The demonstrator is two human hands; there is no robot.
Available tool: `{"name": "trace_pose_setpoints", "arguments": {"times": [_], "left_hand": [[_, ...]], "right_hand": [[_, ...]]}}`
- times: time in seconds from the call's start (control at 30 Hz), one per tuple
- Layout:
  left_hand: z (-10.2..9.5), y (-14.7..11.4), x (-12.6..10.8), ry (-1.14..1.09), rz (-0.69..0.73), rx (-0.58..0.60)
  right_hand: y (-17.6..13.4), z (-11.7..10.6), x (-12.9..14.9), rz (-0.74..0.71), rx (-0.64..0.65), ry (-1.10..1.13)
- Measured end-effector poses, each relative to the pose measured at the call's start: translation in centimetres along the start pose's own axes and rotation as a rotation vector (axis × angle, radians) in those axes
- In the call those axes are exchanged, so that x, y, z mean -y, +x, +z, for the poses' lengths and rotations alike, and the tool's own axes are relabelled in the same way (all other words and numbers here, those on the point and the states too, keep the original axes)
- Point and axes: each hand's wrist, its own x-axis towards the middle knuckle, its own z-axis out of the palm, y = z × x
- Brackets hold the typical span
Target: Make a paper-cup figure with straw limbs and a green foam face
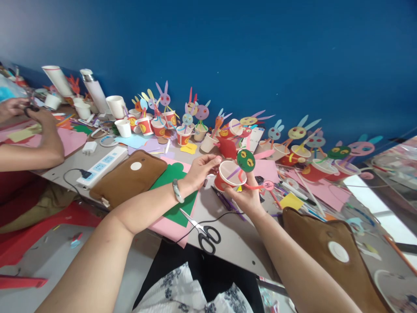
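Observation:
Over the table, my right hand [248, 199] is closed round a red paper cup [222, 184] with a pale inside, tilted toward me. A green round paper face [246, 160] with yellow eyes and pink ears rises from the cup's right side. Beside it, a red pipe cleaner arm ends in a small pink disc [268, 185] marked "Hi". At the cup's left rim, my left hand [202, 172] has thumb and fingers pinched together; what they hold, if anything, is too small to make out. Black-handled scissors [206, 234] lie near the table edge, below both hands.
Several finished cup figures [158, 126] line the blue wall. Green paper [177, 204] lies on pink paper left of centre. Brown pouches [130, 176] flank my arms, and a power strip [103, 167] sits farther left. At far left, another person's hands [28, 108] hold scissors.

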Motion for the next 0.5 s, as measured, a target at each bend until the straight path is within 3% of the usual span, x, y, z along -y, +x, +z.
{"name": "trace_pose_setpoints", "arguments": {"times": [0.5], "left_hand": [[-0.32,-0.01,0.07,0.016,-0.038,0.017]], "right_hand": [[0.27,0.02,0.60,0.019,-0.013,0.000]]}}
